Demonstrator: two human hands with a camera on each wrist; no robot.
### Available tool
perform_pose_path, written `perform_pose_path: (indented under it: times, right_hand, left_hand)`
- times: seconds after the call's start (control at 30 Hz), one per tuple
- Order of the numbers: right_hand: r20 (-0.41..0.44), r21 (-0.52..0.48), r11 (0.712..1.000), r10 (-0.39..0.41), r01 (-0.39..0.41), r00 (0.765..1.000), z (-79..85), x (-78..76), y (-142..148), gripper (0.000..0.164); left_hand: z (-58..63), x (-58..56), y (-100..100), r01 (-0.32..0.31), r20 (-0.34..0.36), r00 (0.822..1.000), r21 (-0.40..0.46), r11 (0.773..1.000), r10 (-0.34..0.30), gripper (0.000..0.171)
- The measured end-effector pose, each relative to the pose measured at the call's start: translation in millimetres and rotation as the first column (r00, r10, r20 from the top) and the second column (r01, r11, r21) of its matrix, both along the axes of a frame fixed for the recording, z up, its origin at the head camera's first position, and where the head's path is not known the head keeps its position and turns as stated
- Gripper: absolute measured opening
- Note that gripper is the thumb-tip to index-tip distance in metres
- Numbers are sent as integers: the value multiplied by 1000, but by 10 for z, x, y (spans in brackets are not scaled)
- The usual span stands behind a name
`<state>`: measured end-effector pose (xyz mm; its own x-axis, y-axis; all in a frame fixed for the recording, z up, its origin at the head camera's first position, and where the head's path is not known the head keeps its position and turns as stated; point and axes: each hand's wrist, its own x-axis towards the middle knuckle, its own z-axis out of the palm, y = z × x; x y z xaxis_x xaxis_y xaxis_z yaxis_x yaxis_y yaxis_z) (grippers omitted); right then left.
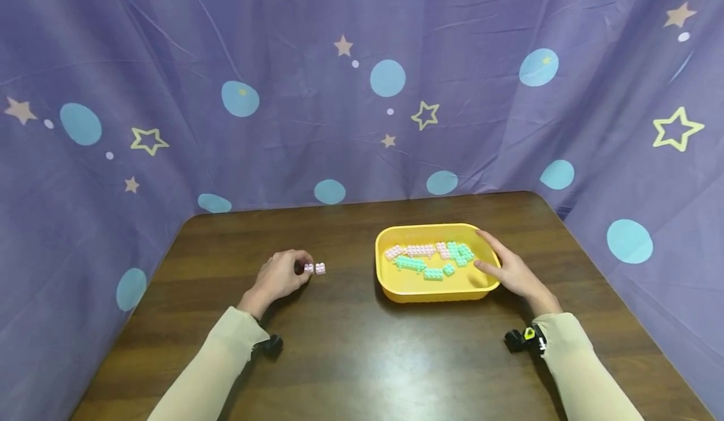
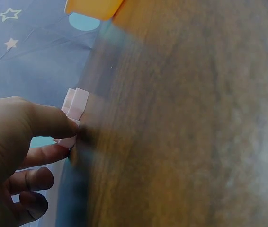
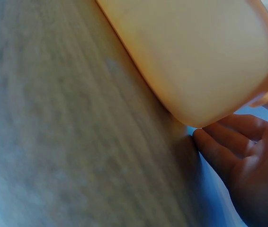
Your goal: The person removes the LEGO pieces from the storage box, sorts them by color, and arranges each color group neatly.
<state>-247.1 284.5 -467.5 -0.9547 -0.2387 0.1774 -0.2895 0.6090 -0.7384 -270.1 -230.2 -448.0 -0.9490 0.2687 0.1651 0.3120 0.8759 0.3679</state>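
My left hand point(image 1: 281, 274) pinches a small pink toy building brick point(image 1: 308, 268) between thumb and fingers at the left of the table. Close beside it on the table sits a second pink brick point(image 1: 320, 268); in the left wrist view this other brick point(image 2: 78, 103) stands just past my fingertips. A yellow plastic tray point(image 1: 438, 296) lies to the right. My right hand point(image 1: 516, 275) holds its right end, thumb over the rim and fingers along the outside. In the right wrist view, the fingers touch the lower part of the tray wall point(image 3: 195, 61).
Inside the tray lie several pink bricks point(image 1: 421, 251) and several mint-green bricks point(image 1: 410, 263), some joined in strips. The brown wooden table point(image 1: 339, 345) ends at a purple curtain point(image 1: 283, 125) printed with stars and dots, behind and at both sides.
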Motion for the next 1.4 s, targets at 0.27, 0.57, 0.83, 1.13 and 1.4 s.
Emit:
perform_pose_path:
  times: [0.27,0.57,0.83,1.13,1.4]
  right_hand:
    - [2,-8,1000,5,-5,1000,-11,10,-7,74]
    - [-18,-10,1000,3,-3,1000,-9,8,8,74]
    - [-18,-10,1000,5,-5,1000,1,3,0,75]
    - [-17,0,1000,8,-8,1000,4,-14,22,75]
    - [-7,-13,1000,11,-11,1000,-2,-20,12,74]
  left_hand:
    - [-19,18,-12,-15,-9,1000,5,1000,15,20]
    - [16,24,4,-21,9,1000,-15,1000,21,22]
    - [31,51,-26,-24,15,1000,-18,1000,24,27]
    - [312,28,171,22,-102,995,40,999,-18,34]
    - [749,-39,874,190,-212,962,75,979,-171,29]
